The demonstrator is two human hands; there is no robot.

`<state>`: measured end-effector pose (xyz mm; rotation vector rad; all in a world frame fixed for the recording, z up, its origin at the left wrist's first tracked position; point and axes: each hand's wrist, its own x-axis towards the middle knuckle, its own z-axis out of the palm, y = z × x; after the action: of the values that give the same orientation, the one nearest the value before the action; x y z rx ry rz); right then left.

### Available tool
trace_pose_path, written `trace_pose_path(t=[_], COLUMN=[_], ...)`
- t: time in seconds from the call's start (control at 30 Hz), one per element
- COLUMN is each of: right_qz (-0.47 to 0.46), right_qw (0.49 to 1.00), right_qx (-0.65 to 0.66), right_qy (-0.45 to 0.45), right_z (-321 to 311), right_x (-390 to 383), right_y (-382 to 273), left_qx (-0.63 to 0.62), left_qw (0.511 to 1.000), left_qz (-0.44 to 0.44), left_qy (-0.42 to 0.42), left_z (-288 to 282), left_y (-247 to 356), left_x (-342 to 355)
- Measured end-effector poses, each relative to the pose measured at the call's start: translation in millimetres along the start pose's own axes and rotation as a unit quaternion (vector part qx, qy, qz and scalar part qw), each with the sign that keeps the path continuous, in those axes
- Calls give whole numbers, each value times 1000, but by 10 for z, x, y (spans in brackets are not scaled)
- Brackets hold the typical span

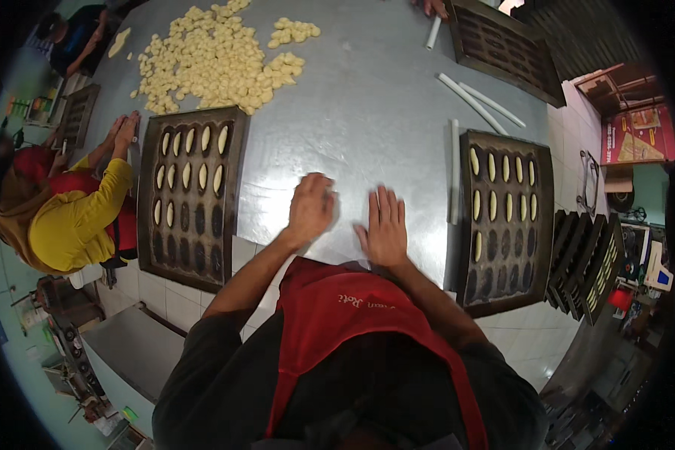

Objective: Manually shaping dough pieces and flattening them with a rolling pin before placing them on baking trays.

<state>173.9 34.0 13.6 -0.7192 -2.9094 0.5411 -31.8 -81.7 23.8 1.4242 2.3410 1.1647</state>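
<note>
head view, left hand [311, 208] curled, right hand [385, 225] flat on grey steel table [367, 97]

Whatever lies under the left hand [311, 208] and the flat right hand [385, 227] on the grey metal table [367, 97] is covered by the palms, and the left hand is smeared by motion. A bare hand [432, 7] at the table's far side is cut off by the top edge. The stacked dark baking moulds [585, 266] at the right sit edge-on, their cavities unreadable
</note>
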Motion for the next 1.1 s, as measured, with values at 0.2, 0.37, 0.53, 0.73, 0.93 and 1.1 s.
trace_pose_path(t=[0.2, 0.37, 0.53, 0.73, 0.93, 1.1], right_qz=[13, -3, 32, 208, 365, 346], right_qw=[996, 991, 987, 932, 775, 890], right_qx=[-63, 58, 102, 137, 176, -91], right_qy=[55, 119, 120, 262, 485, 283], right_z=[-159, -73, -339, -801, -1564, -1274], right_x=[514, 510, -204, -452, -1305, -1563], right_y=[26, 138, 215, 657, 1574, 1781], left_qx=[117, 242, 365, -112, -305, -271], left_qw=[992, 963, 930, 992, 934, 925], left_qz=[-48, -28, -29, -37, -144, -235], left_qy=[-17, 114, 30, -42, -114, -126], left_z=[-459, -676, -677, 69, 443, 529], left_y=[-1095, -1823, -2007, -504, -187, 123], left_x=[1085, 2466, 2961, 1761, 569, 141])
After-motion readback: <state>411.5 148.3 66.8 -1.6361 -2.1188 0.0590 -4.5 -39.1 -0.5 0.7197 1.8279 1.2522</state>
